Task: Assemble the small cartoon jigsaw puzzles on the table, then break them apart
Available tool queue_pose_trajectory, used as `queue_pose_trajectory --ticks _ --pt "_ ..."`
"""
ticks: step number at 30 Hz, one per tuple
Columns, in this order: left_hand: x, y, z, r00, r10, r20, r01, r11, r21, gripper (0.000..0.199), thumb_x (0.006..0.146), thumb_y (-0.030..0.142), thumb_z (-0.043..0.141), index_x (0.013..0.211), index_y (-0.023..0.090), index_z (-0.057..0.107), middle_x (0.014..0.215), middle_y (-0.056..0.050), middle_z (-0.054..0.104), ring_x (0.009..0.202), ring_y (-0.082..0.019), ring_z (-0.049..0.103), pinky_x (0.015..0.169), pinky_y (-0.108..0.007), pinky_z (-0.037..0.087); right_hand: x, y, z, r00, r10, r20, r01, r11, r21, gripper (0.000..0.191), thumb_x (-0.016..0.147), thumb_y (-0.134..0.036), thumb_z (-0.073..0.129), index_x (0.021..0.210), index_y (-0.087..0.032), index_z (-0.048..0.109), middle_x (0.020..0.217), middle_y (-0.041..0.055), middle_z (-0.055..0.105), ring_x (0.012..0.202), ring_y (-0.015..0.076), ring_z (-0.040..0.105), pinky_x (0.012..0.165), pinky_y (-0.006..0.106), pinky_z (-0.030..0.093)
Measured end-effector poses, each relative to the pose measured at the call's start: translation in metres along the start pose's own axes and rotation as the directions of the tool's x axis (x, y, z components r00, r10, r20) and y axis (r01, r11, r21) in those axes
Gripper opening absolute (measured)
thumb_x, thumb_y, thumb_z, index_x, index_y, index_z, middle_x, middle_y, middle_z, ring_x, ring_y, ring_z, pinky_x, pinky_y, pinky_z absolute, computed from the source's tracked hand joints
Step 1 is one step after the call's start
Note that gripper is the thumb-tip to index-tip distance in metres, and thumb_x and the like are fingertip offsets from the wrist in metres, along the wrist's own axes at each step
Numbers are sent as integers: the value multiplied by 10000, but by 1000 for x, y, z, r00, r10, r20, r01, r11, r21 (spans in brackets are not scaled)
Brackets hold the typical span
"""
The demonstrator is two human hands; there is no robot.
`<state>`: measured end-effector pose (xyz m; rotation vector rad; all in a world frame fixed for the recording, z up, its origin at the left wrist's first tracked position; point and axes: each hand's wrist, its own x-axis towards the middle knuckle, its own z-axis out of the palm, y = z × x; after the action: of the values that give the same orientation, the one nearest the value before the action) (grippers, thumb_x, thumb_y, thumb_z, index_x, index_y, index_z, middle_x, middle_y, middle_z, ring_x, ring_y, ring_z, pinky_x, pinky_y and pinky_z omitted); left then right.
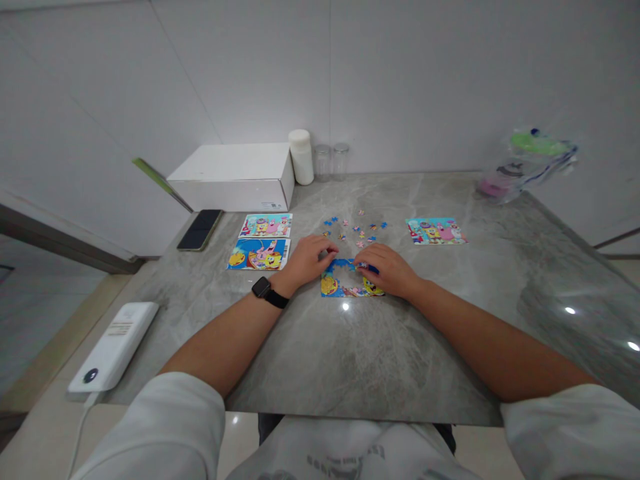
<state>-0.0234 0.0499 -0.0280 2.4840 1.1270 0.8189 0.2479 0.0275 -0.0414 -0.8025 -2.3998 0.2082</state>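
A partly assembled jigsaw puzzle lies flat between my hands, a ring of joined pieces around a gap in its middle. My left hand rests at its upper left corner, fingers curled together; what they hold, if anything, is too small to make out. At the upper right part, my right hand has its fingers bent inward over a dark blue piece, which it pinches. Several loose puzzle pieces are scattered just behind the puzzle.
Two picture cards lie left, beside a phone. A finished-looking picture lies right. Behind stand a white box, a white bottle and two clear jars. A plastic bag and white power bank sit near the edges.
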Motion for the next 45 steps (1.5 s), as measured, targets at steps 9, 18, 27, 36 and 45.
queue_pose_trajectory --ticks 9,18,27,36,45 --pt "-1 11 4 985 152 75 -149 988 -51 245 1045 372 577 1003 210 755 991 -68 761 975 -227 673 944 -396 464 2 -9 -3 999 -26 -44 27 1000 15 139 1007 -260 624 1098 -233 725 1022 90 774 1009 268 694 940 450 550" --pt "-3 22 4 990 94 105 -76 983 -170 242 999 405 603 918 207 715 898 -52 725 889 -209 650 899 -371 490 4 -15 -6 996 -33 -77 35 999 30 146 1002 -255 632 1111 -259 729 1017 80 783 997 265 708 939 463 560" --pt "-3 23 5 994 -14 105 45 953 -300 238 988 390 616 880 198 705 877 -34 709 838 -179 641 818 -321 506 2 -15 -2 998 -42 -56 45 998 53 194 1002 -262 628 1165 -272 732 1038 75 782 1001 257 709 995 486 544" --pt "-2 23 7 985 -3 174 59 947 -316 342 997 492 594 865 197 707 817 -23 684 775 -169 611 762 -305 492 3 -20 -4 998 -32 -51 36 996 81 217 996 -283 649 1200 -275 721 1076 85 775 1037 269 705 980 478 567" --pt "-2 23 6 988 -28 149 72 952 -299 331 986 474 628 820 198 705 794 -18 683 772 -170 608 748 -302 471 4 -25 -4 999 11 -46 -6 994 110 227 983 -264 659 1206 -270 701 1100 88 771 1066 270 714 974 465 584"
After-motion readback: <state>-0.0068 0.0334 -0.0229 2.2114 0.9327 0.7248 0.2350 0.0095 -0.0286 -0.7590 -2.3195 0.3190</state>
